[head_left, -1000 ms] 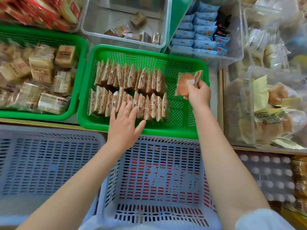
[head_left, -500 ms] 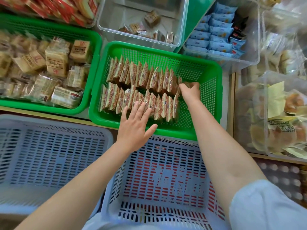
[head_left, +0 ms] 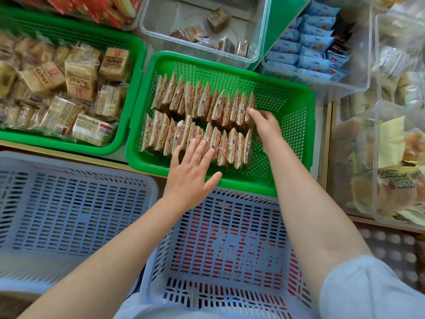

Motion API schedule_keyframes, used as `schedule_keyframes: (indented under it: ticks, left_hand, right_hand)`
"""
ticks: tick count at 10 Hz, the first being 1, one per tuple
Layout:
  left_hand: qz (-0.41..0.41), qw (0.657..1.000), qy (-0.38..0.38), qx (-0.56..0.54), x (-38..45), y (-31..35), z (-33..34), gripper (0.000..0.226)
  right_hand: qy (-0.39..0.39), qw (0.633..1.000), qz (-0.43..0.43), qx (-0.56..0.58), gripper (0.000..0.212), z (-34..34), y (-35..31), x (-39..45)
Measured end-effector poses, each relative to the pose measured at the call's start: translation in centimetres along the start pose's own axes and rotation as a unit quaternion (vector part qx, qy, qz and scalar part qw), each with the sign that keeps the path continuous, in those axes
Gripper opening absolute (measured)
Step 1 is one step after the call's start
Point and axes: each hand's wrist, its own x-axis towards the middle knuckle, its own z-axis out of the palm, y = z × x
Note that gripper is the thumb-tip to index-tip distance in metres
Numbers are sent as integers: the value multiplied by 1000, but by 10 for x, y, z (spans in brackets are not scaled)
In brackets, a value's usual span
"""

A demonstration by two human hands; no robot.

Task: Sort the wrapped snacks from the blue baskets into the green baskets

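Note:
A green basket (head_left: 296, 125) holds two rows of wrapped snacks (head_left: 202, 102) standing on edge. My left hand (head_left: 190, 176) lies flat with straight fingers, touching the near row of packets (head_left: 207, 143). My right hand (head_left: 264, 127) is at the right end of the far row, its fingers touching the last packet (head_left: 250, 107); it holds nothing. Below, a blue basket (head_left: 220, 249) lies under both forearms with no snacks visible in it. A second blue basket (head_left: 69, 203) at the left also shows no snacks.
Another green basket (head_left: 128, 93) at the left holds several tan wrapped cakes. Clear bins behind contain brown snacks (head_left: 216, 19) and blue packets (head_left: 308, 49). Clear tubs of bread (head_left: 395, 180) stand at the right.
My right hand carried a round snack packet to the right end of the far row, set it in and let go. The left hand stayed on the near row.

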Motion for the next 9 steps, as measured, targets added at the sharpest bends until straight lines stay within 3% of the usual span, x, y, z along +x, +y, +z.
schedule_keyframes:
  ticks: [3,4,7,8,9]
  left_hand:
    - [-6,1000,0,-1,0,0,2,74]
    - [-7,1000,-5,2,0,0,1,74]
    - [-8,1000,-20,4,0,1,-2,72]
    - [-8,999,-41,-23,0,0,-9,70]
    - [-2,990,-6,-139,-8,1,-31,64]
  right_hand:
    - [-35,999,24,0,71,-1,8,-6]
    - [-39,999,1,-21,52,-2,7,-7]
    - [-17,998,-37,-40,53,-8,-6,-31]
    - [-7,998,-44,-44,49,-17,-6,-49]
    - [8,997,-70,-27,43,-34,-12,-79]
